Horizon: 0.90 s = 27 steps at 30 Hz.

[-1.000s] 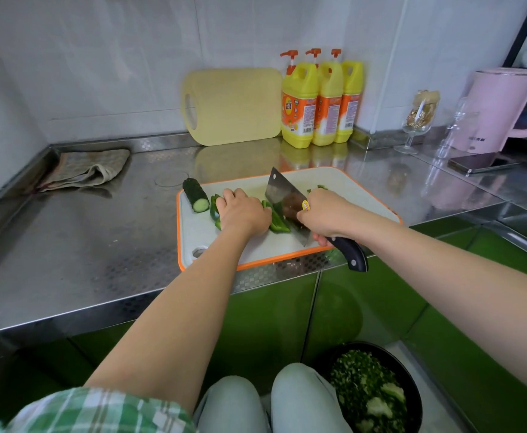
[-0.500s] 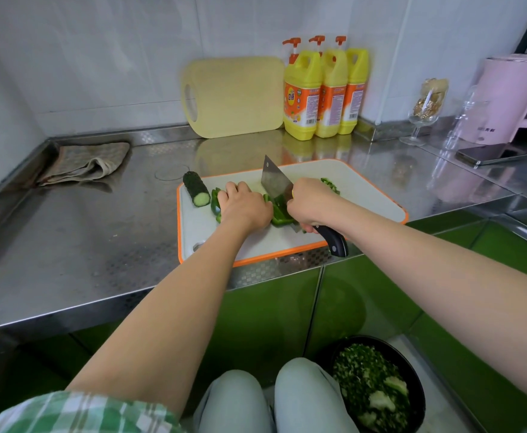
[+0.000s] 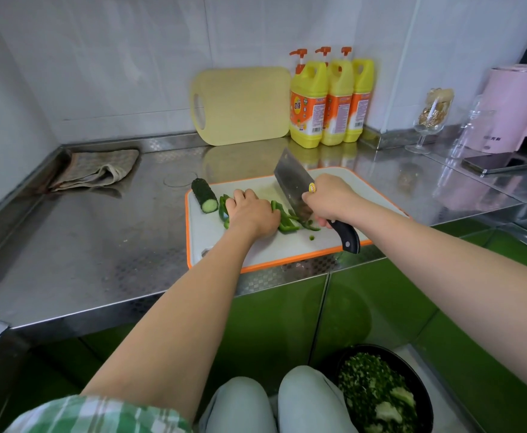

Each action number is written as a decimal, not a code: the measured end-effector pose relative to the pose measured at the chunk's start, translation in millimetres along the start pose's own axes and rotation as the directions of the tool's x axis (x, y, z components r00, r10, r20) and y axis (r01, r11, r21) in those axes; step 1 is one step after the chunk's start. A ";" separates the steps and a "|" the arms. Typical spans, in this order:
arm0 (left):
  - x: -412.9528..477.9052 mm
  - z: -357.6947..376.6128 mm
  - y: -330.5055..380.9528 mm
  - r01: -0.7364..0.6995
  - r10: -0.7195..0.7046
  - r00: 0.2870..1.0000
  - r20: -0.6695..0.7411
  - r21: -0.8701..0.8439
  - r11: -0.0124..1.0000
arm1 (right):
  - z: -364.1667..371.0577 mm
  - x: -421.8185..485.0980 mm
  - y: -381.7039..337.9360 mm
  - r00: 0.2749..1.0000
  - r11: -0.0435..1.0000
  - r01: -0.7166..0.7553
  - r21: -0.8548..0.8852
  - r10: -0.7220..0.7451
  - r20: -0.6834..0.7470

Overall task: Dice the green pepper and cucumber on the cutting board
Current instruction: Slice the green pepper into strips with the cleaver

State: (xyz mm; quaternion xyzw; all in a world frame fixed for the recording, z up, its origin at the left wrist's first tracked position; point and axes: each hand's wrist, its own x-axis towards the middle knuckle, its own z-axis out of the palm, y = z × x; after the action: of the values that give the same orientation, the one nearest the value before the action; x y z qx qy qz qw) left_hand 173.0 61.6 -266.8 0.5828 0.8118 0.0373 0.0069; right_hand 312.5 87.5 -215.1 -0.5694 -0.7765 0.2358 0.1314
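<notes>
A white cutting board [image 3: 268, 254] with an orange rim lies at the counter's front edge. Green pepper strips [image 3: 287, 220] lie across its middle. My left hand [image 3: 251, 213] presses down on them with curled fingers, covering part of the pile. My right hand [image 3: 330, 200] grips the black handle of a cleaver [image 3: 291, 179]; the blade slants down onto the strips just right of my left hand. A dark cucumber piece [image 3: 205, 195] with its cut end facing me lies on the board's far left corner.
A yellow board [image 3: 243, 104] leans on the wall beside three yellow detergent bottles [image 3: 330, 98]. A folded cloth [image 3: 96, 168] lies at the back left. A glass [image 3: 430, 120], phone [image 3: 499, 162] and pink kettle [image 3: 518, 107] stand right. A black bowl of chopped greens [image 3: 377, 392] sits below.
The cleaver came down and now sits lower into the pepper strips, with small cut pieces lying to its right. My left hand stays pressed on the pile. The camera view shifted slightly.
</notes>
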 end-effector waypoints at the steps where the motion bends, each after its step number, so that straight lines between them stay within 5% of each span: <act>1: 0.1 0.0 0.4 0.002 -0.002 1.000 0.002 0.003 1.000 | -3.5 -2.9 -0.1 1.000 1.000 0.011 0.007 -0.012 0.019; 27: -2.0 -1.6 -2.8 -0.002 0.001 1.000 -0.011 -0.077 0.997 | 12.7 -13.4 -18.8 0.993 0.919 0.047 -0.391 -0.002 0.115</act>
State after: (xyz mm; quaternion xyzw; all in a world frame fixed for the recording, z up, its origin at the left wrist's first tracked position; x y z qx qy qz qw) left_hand 170.9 58.8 -265.4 0.5825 0.8093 0.0718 0.0250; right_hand 295.3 67.6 -215.4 -0.5602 -0.8212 0.1051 -0.0266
